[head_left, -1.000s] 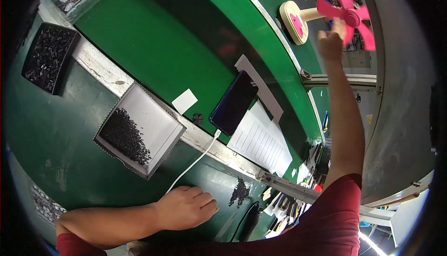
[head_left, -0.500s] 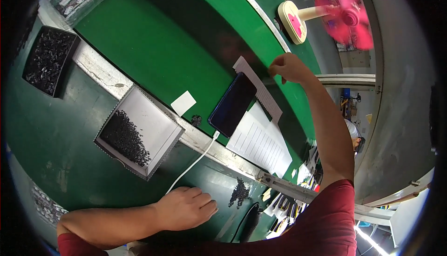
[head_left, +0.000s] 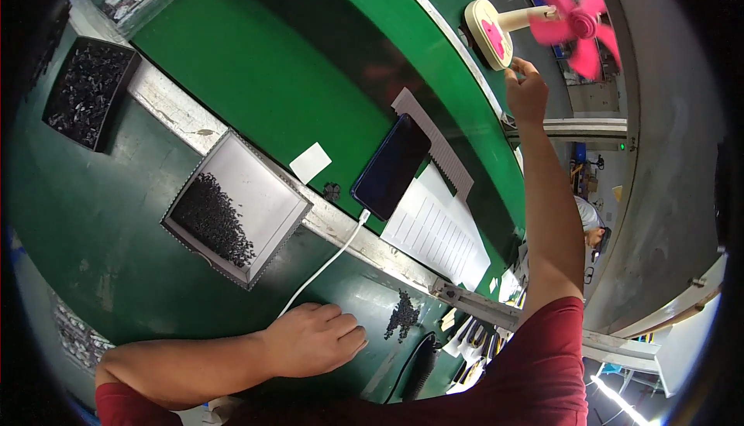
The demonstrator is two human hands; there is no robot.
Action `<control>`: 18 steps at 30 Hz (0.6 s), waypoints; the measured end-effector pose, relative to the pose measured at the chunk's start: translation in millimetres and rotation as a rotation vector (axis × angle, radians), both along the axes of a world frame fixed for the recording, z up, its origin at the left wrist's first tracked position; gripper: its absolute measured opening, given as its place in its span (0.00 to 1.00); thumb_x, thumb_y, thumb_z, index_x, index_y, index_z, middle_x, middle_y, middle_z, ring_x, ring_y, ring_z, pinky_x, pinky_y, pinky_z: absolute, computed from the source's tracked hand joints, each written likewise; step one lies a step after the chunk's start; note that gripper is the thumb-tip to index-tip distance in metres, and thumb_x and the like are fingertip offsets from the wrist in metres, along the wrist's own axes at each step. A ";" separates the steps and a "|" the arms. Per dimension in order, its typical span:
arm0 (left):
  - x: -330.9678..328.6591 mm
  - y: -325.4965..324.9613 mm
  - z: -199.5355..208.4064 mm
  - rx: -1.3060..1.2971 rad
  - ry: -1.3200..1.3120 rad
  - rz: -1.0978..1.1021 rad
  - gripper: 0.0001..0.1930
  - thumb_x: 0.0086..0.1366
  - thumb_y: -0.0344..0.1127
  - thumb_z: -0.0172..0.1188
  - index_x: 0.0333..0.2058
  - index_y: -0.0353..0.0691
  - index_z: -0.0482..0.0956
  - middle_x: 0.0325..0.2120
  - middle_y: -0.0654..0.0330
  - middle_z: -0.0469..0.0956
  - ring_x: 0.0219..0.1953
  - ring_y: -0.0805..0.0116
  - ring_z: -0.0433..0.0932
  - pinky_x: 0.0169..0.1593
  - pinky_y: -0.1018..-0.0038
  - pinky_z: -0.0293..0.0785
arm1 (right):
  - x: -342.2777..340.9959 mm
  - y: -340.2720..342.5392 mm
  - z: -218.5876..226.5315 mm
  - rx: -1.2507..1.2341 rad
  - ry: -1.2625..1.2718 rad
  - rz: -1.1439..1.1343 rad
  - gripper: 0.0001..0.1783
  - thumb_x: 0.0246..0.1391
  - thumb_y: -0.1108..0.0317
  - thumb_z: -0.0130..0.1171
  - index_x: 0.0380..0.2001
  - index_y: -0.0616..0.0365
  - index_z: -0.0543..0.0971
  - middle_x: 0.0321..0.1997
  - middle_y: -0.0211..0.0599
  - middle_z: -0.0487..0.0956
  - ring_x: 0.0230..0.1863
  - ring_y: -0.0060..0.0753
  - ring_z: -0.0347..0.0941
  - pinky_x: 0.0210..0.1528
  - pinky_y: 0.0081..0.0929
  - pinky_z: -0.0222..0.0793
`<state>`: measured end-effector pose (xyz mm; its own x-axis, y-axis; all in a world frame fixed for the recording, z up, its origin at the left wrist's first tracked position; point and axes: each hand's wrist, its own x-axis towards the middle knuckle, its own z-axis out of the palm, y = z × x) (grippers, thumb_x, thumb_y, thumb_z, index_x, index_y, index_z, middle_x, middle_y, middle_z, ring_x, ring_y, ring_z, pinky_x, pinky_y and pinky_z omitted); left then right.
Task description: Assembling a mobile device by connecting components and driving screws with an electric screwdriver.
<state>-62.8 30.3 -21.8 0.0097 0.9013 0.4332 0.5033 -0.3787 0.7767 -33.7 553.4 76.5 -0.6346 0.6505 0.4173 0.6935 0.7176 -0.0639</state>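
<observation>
My right arm stretches far out to the right. The fingertips of my right hand (head_left: 528, 94) are at the near edge of the cream base of a small desk fan (head_left: 487, 35), and look to touch it. Those fingers are partly extended and slightly apart, with nothing held between them. My left hand (head_left: 319, 339) rests on the green table (head_left: 108, 271), its fingers curled under; whatever may be inside is hidden. Just beyond it runs a white charging cable (head_left: 324, 267), plugged into a dark phone (head_left: 391, 166).
A shallow box (head_left: 267, 201) of tiny black parts stands left of the cable, and a black tray (head_left: 89, 93) of black pieces farther left. Printed sheets (head_left: 434, 228) lie by the phone. Loose black parts (head_left: 402, 316) and a black-handled tool (head_left: 421, 368) lie right of my left hand.
My right hand has moved outward and to the right, from over the green surface to the fan base. The fan's pink blades, blurred before, now show distinctly. My left hand stays put.
</observation>
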 end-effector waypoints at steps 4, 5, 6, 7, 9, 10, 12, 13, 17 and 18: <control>0.7 0.7 0.6 0.043 0.003 -0.002 0.08 0.57 0.36 0.72 0.33 0.44 0.82 0.24 0.65 0.69 0.24 0.67 0.74 0.27 0.72 0.73 | -19.6 -18.9 -17.0 0.075 0.107 0.044 0.19 0.53 0.59 0.62 0.46 0.56 0.86 0.44 0.49 0.86 0.48 0.52 0.83 0.53 0.43 0.77; -1.3 0.1 1.3 0.059 0.023 0.001 0.08 0.57 0.36 0.72 0.33 0.44 0.82 0.24 0.65 0.69 0.23 0.67 0.74 0.27 0.72 0.73 | -26.4 -30.4 -21.1 0.071 0.119 0.050 0.19 0.53 0.59 0.62 0.45 0.56 0.86 0.44 0.49 0.86 0.48 0.53 0.83 0.53 0.43 0.77; -0.6 -0.4 1.8 0.060 0.040 -0.005 0.08 0.57 0.36 0.72 0.33 0.44 0.82 0.24 0.65 0.69 0.23 0.67 0.74 0.27 0.72 0.73 | -30.3 -46.2 -22.2 0.085 0.121 0.052 0.18 0.55 0.60 0.65 0.47 0.56 0.86 0.43 0.46 0.87 0.44 0.45 0.86 0.49 0.36 0.79; 0.5 -1.1 2.2 0.070 0.032 0.003 0.08 0.57 0.36 0.72 0.33 0.44 0.83 0.24 0.65 0.69 0.23 0.67 0.74 0.27 0.72 0.73 | -29.3 -55.3 -27.1 0.064 0.098 0.061 0.18 0.55 0.60 0.65 0.47 0.56 0.86 0.43 0.46 0.87 0.44 0.46 0.86 0.50 0.37 0.79; -1.7 -0.2 4.0 0.086 0.054 0.009 0.07 0.57 0.35 0.72 0.33 0.43 0.83 0.24 0.64 0.70 0.24 0.66 0.75 0.27 0.71 0.73 | -31.6 -74.4 -33.4 0.039 0.093 0.048 0.19 0.55 0.59 0.64 0.47 0.55 0.86 0.44 0.47 0.87 0.47 0.48 0.85 0.52 0.41 0.79; 0.2 0.4 4.5 0.095 0.077 -0.002 0.07 0.57 0.35 0.72 0.33 0.43 0.83 0.24 0.64 0.70 0.24 0.66 0.75 0.27 0.71 0.73 | -27.9 -85.6 -31.6 0.018 0.081 0.038 0.20 0.53 0.58 0.65 0.46 0.55 0.86 0.46 0.48 0.86 0.49 0.51 0.83 0.53 0.43 0.78; 1.2 -2.2 2.6 0.111 0.076 0.008 0.07 0.58 0.35 0.72 0.32 0.42 0.83 0.24 0.63 0.71 0.24 0.65 0.75 0.27 0.69 0.74 | -27.4 -119.3 -22.9 -0.017 0.040 0.003 0.21 0.54 0.57 0.65 0.48 0.56 0.85 0.47 0.46 0.87 0.50 0.51 0.83 0.55 0.42 0.78; 0.8 -2.8 3.2 0.117 0.104 -0.007 0.07 0.58 0.35 0.72 0.32 0.42 0.83 0.24 0.63 0.71 0.24 0.65 0.75 0.27 0.69 0.74 | -25.8 -132.2 -17.4 -0.012 0.068 -0.010 0.21 0.54 0.57 0.65 0.48 0.56 0.85 0.47 0.46 0.87 0.50 0.51 0.83 0.55 0.42 0.78; 4.7 -3.8 10.2 0.181 0.082 0.005 0.06 0.58 0.33 0.71 0.32 0.42 0.83 0.24 0.61 0.73 0.25 0.61 0.77 0.28 0.67 0.75 | 6.0 -184.4 11.7 0.027 0.044 0.041 0.23 0.54 0.58 0.66 0.51 0.56 0.84 0.50 0.46 0.85 0.51 0.49 0.82 0.55 0.41 0.77; 5.8 -2.9 9.3 0.205 0.074 0.006 0.06 0.58 0.33 0.71 0.32 0.42 0.83 0.23 0.61 0.73 0.25 0.60 0.77 0.28 0.66 0.75 | 16.9 -206.0 23.1 0.006 0.003 0.055 0.23 0.54 0.58 0.66 0.51 0.57 0.83 0.49 0.46 0.85 0.49 0.48 0.83 0.54 0.41 0.77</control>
<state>-57.0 27.4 -12.4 0.0436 0.7945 0.6057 0.5590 -0.5218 0.6444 -16.9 347.3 99.5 -0.6680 0.6124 0.4228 0.6530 0.7548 -0.0615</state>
